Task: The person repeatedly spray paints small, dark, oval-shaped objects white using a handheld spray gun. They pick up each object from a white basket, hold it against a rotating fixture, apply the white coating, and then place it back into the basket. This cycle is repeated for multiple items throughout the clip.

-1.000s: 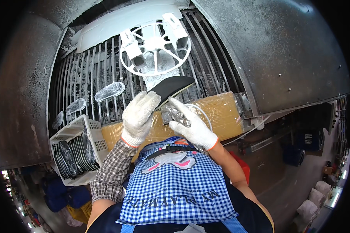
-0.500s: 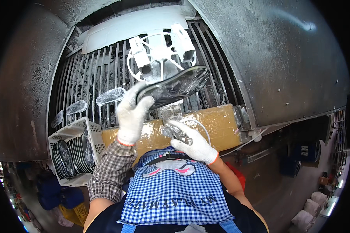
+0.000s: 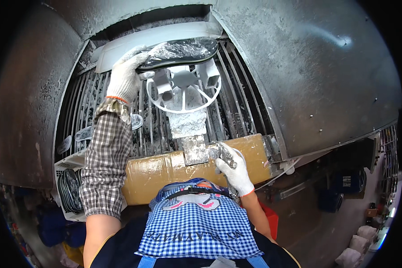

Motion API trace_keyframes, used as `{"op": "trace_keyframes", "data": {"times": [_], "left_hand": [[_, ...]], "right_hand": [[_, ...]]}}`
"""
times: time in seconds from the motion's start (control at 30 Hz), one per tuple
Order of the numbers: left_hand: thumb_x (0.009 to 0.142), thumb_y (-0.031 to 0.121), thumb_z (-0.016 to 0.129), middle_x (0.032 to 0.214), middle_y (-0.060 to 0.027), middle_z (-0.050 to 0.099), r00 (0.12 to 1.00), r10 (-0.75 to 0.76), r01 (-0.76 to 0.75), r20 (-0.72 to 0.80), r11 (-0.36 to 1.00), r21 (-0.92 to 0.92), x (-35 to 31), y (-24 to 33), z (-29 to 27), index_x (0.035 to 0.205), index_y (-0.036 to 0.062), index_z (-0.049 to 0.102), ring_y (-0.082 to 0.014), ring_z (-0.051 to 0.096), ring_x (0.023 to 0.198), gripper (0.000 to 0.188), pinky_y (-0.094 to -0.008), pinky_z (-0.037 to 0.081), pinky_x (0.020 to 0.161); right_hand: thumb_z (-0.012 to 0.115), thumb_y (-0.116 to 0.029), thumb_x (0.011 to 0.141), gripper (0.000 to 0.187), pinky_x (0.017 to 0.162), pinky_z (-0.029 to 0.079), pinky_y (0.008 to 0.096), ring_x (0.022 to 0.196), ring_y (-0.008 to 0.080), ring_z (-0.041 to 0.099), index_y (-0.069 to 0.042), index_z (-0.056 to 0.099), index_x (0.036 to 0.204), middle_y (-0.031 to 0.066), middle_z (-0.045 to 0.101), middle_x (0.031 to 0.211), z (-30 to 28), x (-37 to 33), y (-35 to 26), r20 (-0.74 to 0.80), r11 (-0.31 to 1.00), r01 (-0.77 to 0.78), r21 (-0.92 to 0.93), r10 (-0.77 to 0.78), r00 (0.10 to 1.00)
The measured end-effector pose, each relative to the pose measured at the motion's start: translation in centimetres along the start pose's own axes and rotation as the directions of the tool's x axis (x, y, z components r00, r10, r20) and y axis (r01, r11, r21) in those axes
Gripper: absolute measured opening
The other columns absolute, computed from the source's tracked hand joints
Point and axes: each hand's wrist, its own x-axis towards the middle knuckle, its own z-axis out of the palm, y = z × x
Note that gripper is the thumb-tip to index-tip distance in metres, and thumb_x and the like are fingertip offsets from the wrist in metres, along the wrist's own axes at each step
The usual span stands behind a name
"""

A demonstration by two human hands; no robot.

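The powdery barred grate (image 3: 239, 96) lies partly hidden beneath the white spoked wheel (image 3: 184, 81), and your checked sleeve (image 3: 107, 156) masks much of the plastic crate (image 3: 70, 161) to the wheel's lower left. A long, sole-shaped black piece (image 3: 181, 51) in crinkled film blocks the wheel's top, its left end gripped in your knit-gloved left hand (image 3: 124, 76); lower right of the wheel, your right hand (image 3: 235, 169) curls round a partly obscured metal tool (image 3: 228, 157).
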Motion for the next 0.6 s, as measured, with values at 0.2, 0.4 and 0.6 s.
{"op": "trace_keyframes", "data": {"times": [0.2, 0.4, 0.6], "left_hand": [[0.098, 0.002, 0.068, 0.115, -0.0143, 0.077, 0.999, -0.048, 0.046, 0.017, 0.997, 0.065, 1.5, -1.1, 0.6, 0.131, 0.0000, 0.069, -0.0222, 0.078, 0.090, 0.034, -0.0337, 0.068, 0.060], [0.099, 0.008, 0.071, 0.114, -0.0142, 0.076, 0.995, -0.094, 0.098, -0.032, 0.979, 0.177, 2.5, -1.9, -0.1, 0.132, -0.0012, 0.069, -0.0201, 0.077, 0.087, 0.034, -0.0303, 0.066, 0.055], [0.094, 0.018, 0.076, 0.089, -0.0100, 0.077, 0.988, 0.102, -0.006, -0.114, 0.773, 0.634, 2.5, -1.3, -1.0, 0.127, -0.0054, 0.073, -0.0085, 0.059, 0.050, 0.041, -0.0225, 0.045, 0.043]], "right_hand": [[0.071, -0.014, 0.101, 0.066, 0.076, 0.050, 0.0240, 0.084, 0.0050, 0.055, 0.001, 0.045, 0.160, -0.0015, 0.064, 0.100, 0.3, 0.0, 0.3, -0.022, 0.999, 0.043, -0.016, -0.043, 0.999], [0.070, -0.008, 0.097, 0.059, 0.072, 0.056, 0.0284, 0.080, 0.0112, 0.066, 0.007, 0.053, 0.151, 0.0087, 0.071, 0.116, 0.5, -0.1, -0.5, -0.029, 0.999, 0.038, -0.003, -0.038, 0.999], [0.069, -0.010, 0.103, 0.061, 0.076, 0.051, 0.0224, 0.085, 0.0049, 0.057, 0.001, 0.048, 0.158, -0.0017, 0.065, 0.102, 0.3, 0.0, -0.6, 0.005, 1.000, 0.002, 0.003, -0.002, 1.000]]}}
